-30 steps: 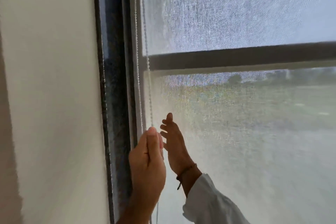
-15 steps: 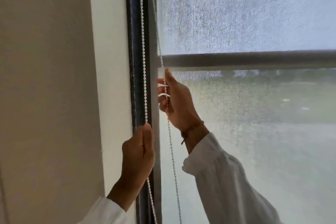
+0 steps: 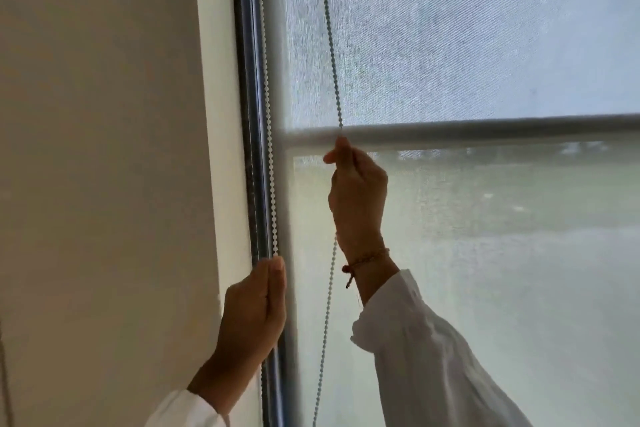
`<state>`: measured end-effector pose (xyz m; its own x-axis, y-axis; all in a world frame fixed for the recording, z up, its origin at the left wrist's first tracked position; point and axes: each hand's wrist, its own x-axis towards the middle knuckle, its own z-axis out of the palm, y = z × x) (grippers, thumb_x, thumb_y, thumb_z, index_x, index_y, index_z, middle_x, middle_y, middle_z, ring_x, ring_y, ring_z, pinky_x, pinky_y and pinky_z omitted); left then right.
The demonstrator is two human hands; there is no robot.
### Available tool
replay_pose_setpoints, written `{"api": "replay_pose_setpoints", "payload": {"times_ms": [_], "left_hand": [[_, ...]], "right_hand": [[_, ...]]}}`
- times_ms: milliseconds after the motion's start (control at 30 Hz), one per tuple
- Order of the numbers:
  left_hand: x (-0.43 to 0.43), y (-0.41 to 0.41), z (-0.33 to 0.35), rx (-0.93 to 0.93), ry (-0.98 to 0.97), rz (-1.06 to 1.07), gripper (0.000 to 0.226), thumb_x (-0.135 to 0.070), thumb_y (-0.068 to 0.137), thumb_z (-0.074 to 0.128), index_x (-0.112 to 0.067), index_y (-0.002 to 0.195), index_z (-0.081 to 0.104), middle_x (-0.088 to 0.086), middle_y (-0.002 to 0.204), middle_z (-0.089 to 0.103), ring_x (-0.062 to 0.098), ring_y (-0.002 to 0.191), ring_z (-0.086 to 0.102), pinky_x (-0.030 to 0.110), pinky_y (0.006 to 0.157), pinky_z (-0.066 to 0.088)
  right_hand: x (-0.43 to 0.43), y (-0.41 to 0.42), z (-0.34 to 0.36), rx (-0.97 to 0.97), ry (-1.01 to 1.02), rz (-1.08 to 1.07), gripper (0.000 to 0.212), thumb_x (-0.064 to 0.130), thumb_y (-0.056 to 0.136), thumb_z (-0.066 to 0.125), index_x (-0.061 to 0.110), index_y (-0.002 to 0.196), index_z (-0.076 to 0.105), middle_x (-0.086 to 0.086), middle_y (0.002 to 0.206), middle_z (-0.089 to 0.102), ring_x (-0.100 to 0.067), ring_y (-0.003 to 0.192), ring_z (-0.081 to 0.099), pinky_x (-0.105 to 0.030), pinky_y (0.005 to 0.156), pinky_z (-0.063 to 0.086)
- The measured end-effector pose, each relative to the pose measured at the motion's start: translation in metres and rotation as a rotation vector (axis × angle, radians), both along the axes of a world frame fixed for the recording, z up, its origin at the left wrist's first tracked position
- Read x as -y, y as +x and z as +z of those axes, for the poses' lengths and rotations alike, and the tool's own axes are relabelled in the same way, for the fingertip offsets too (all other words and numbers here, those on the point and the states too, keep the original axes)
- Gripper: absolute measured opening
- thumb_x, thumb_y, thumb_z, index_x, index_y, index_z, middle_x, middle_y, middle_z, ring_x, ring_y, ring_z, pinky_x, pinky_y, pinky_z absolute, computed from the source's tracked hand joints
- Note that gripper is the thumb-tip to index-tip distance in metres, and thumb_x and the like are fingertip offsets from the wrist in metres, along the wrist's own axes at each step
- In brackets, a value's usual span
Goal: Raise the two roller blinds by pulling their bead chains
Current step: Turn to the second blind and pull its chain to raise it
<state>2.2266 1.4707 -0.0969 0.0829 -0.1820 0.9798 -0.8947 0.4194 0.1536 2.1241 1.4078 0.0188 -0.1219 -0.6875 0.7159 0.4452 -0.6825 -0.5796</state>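
A translucent white roller blind (image 3: 467, 45) covers the window, and its grey bottom bar (image 3: 485, 130) runs across at mid-height. A second sheer blind (image 3: 502, 253) hangs below that bar. A white bead chain loop hangs at the blind's left edge. My left hand (image 3: 254, 308) is closed on the left strand of the bead chain (image 3: 268, 121), down beside the dark window frame. My right hand (image 3: 356, 198) is closed on the right strand of the bead chain (image 3: 330, 45), just under the bottom bar. That right strand trails down past my wrist.
The dark window frame (image 3: 247, 114) stands at the left edge of the window. A beige wall (image 3: 104, 149) fills the left side. Through the fabric I see blurred green ground outside.
My right hand went from open near the left hand to gripping the right strand higher up, at the bottom bar. My left hand kept its hold on the left strand.
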Motion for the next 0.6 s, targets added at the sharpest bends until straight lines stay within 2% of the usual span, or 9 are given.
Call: {"api": "replay_pose_setpoints", "payload": {"times_ms": [167, 200, 267, 300, 367, 433, 467, 533, 600], "left_hand": [[-0.012, 0.019, -0.006, -0.094, 0.033, -0.042, 0.046, -0.053, 0.094, 0.021, -0.025, 0.059, 0.034, -0.013, 0.047, 0.028, 0.005, 0.040, 0.036, 0.014, 0.039, 0.024], [-0.016, 0.018, -0.009, -0.129, 0.036, -0.062, 0.045, -0.054, 0.093, 0.021, -0.026, 0.060, 0.034, -0.011, 0.046, 0.029, 0.007, 0.040, 0.036, 0.017, 0.038, 0.024], [-0.022, 0.012, -0.013, -0.181, 0.028, -0.095, 0.042, -0.056, 0.092, 0.022, -0.030, 0.060, 0.032, -0.012, 0.047, 0.029, 0.004, 0.039, 0.034, 0.015, 0.040, 0.023], [-0.023, 0.008, -0.014, -0.198, 0.022, -0.107, 0.040, -0.056, 0.092, 0.022, -0.031, 0.060, 0.031, -0.013, 0.046, 0.028, 0.003, 0.039, 0.034, 0.013, 0.041, 0.023], [-0.027, -0.001, -0.012, -0.204, 0.015, -0.123, 0.038, -0.055, 0.092, 0.021, -0.033, 0.061, 0.029, -0.013, 0.046, 0.027, 0.005, 0.041, 0.036, 0.014, 0.041, 0.025], [-0.031, -0.003, -0.009, -0.160, -0.003, -0.109, 0.037, -0.051, 0.094, 0.021, -0.032, 0.063, 0.029, -0.016, 0.047, 0.026, 0.004, 0.043, 0.037, 0.013, 0.042, 0.025], [-0.033, -0.001, -0.008, -0.140, -0.010, -0.106, 0.039, -0.049, 0.095, 0.021, -0.028, 0.063, 0.031, -0.017, 0.048, 0.025, 0.002, 0.043, 0.038, 0.012, 0.042, 0.026], [-0.037, 0.003, -0.007, -0.116, -0.013, -0.103, 0.046, -0.048, 0.096, 0.020, -0.021, 0.062, 0.035, -0.013, 0.046, 0.030, 0.006, 0.043, 0.040, 0.011, 0.040, 0.026], [-0.040, 0.001, -0.007, -0.105, -0.016, -0.142, 0.049, -0.049, 0.095, 0.021, -0.018, 0.061, 0.036, -0.008, 0.044, 0.033, 0.008, 0.043, 0.042, 0.013, 0.040, 0.028]], "right_hand": [[-0.017, 0.011, 0.001, 0.016, 0.023, -0.082, 0.028, 0.029, 0.093, 0.049, 0.025, 0.070, 0.065, 0.015, 0.037, 0.044, -0.012, 0.044, 0.036, -0.030, 0.051, 0.030], [-0.024, 0.015, 0.003, -0.036, 0.030, -0.091, 0.023, 0.027, 0.093, 0.049, 0.022, 0.082, 0.068, 0.017, 0.048, 0.051, -0.009, 0.049, 0.044, -0.030, 0.055, 0.036], [-0.034, 0.025, 0.002, -0.232, 0.041, -0.173, 0.029, 0.024, 0.092, 0.050, 0.014, 0.118, 0.059, 0.004, 0.099, 0.062, -0.010, 0.097, 0.056, -0.032, 0.086, 0.043], [-0.038, 0.030, -0.001, -0.335, 0.027, -0.233, 0.041, 0.027, 0.091, 0.051, 0.015, 0.131, 0.047, -0.003, 0.125, 0.052, -0.016, 0.121, 0.042, -0.033, 0.102, 0.032], [-0.055, 0.038, 0.000, -0.417, -0.042, -0.298, 0.049, 0.031, 0.091, 0.051, 0.017, 0.136, 0.039, -0.005, 0.142, 0.039, -0.021, 0.133, 0.026, -0.033, 0.110, 0.018], [-0.072, 0.042, 0.009, -0.313, -0.087, -0.151, 0.029, 0.026, 0.093, 0.049, 0.014, 0.118, 0.058, -0.005, 0.116, 0.059, -0.021, 0.112, 0.048, -0.038, 0.100, 0.036], [-0.080, 0.041, 0.015, -0.217, -0.039, 0.022, 0.021, 0.022, 0.094, 0.048, 0.011, 0.101, 0.064, -0.004, 0.094, 0.063, -0.019, 0.091, 0.055, -0.037, 0.083, 0.046], [-0.087, 0.040, 0.027, -0.071, 0.057, 0.345, 0.025, 0.020, 0.095, 0.044, 0.011, 0.080, 0.061, -0.004, 0.066, 0.053, -0.015, 0.058, 0.050, -0.026, 0.051, 0.043], [-0.094, 0.041, 0.035, -0.050, 0.069, 0.401, 0.033, 0.027, 0.095, 0.045, 0.010, 0.070, 0.057, 0.001, 0.049, 0.040, -0.008, 0.037, 0.036, -0.018, 0.036, 0.029]]}}
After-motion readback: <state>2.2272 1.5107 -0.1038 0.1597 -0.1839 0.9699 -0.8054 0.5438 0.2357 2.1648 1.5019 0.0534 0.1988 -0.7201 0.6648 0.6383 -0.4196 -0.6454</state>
